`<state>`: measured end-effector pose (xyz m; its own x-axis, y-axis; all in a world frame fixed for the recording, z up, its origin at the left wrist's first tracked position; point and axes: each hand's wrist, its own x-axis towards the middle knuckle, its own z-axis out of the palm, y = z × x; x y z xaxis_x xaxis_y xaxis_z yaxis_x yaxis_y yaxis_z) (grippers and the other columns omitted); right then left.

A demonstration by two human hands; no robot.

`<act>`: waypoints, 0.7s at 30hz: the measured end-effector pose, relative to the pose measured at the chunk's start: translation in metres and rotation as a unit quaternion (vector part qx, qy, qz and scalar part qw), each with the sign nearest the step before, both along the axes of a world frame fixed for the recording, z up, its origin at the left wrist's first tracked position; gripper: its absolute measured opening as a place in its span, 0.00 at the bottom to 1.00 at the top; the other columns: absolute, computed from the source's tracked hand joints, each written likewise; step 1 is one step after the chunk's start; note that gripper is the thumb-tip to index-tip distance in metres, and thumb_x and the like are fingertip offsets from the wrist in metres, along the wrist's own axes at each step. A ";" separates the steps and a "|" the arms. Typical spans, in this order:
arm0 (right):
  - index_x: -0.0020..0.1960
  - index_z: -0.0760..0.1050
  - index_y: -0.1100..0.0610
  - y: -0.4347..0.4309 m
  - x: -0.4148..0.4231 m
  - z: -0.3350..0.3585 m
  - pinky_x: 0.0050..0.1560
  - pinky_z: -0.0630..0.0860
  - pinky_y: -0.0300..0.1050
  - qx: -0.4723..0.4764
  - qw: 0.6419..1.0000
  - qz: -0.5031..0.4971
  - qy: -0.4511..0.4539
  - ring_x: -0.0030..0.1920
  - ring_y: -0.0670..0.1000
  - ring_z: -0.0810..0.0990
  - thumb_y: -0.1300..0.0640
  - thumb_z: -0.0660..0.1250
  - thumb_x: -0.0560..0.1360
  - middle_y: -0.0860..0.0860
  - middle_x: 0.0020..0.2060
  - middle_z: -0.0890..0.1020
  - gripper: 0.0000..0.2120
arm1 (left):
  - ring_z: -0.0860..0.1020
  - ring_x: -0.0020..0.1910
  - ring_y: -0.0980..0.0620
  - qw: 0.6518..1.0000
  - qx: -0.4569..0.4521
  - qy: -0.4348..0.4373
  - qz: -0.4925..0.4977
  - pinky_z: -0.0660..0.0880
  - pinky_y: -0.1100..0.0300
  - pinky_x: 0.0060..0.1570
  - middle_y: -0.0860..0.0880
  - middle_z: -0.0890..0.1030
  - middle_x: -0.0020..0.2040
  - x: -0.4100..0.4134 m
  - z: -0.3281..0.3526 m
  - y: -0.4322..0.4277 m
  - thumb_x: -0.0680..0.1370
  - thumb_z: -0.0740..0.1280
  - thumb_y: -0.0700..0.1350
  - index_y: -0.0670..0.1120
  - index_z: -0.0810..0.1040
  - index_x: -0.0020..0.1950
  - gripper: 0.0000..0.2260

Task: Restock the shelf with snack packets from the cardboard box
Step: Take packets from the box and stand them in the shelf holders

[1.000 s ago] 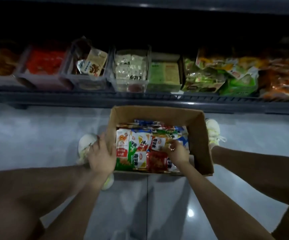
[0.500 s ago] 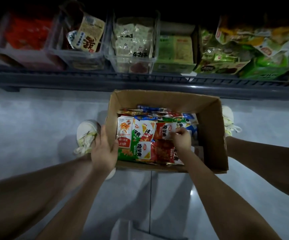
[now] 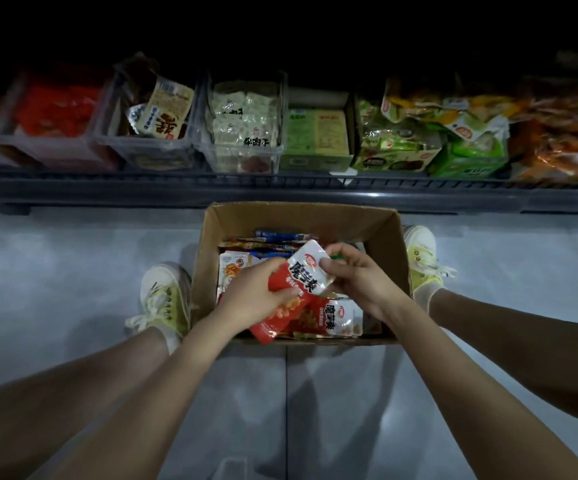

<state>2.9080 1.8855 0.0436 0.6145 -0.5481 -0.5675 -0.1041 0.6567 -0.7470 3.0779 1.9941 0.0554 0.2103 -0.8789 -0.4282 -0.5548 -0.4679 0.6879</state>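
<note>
both hands on one red snack packet [image 3: 305,273] just above the cardboard box [image 3: 301,213]; left hand [image 3: 256,294] wraps its middle, right hand [image 3: 362,279] pinches its top end; long axis slants toward the shelf [image 3: 280,190] ahead

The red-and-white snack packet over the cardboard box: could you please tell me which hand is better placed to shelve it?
Probably the left hand: its fingers wrap the middle of the red-and-white snack packet, while the right hand only pinches its white top end.
</note>
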 end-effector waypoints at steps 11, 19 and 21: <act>0.59 0.74 0.56 0.004 -0.039 -0.115 0.47 0.76 0.47 -0.159 0.862 0.161 0.454 0.52 0.58 0.80 0.57 0.70 0.74 0.55 0.52 0.81 0.15 | 0.81 0.47 0.48 0.969 -0.001 0.046 0.243 0.78 0.46 0.52 0.51 0.82 0.50 0.046 -0.032 0.038 0.74 0.71 0.47 0.50 0.75 0.58 0.13; 0.48 0.78 0.57 0.002 -0.045 -0.132 0.53 0.79 0.56 -0.070 0.901 0.064 0.423 0.48 0.57 0.82 0.64 0.74 0.68 0.55 0.46 0.83 0.10 | 0.80 0.51 0.48 0.963 0.008 0.088 0.254 0.77 0.46 0.55 0.51 0.81 0.51 0.033 -0.039 0.030 0.75 0.70 0.46 0.50 0.74 0.60 0.15; 0.44 0.79 0.57 0.003 -0.043 -0.130 0.53 0.79 0.53 -0.084 0.908 0.044 0.409 0.48 0.56 0.82 0.61 0.75 0.69 0.54 0.45 0.83 0.07 | 0.81 0.51 0.48 0.963 0.009 0.090 0.253 0.77 0.44 0.55 0.50 0.82 0.52 0.031 -0.041 0.030 0.75 0.70 0.47 0.50 0.74 0.59 0.14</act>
<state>2.8649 1.8881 -0.0864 0.0709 -0.6384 -0.7665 -0.7152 0.5031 -0.4852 3.1092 2.0245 0.0145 0.5302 -0.6759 -0.5119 -0.1248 -0.6594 0.7414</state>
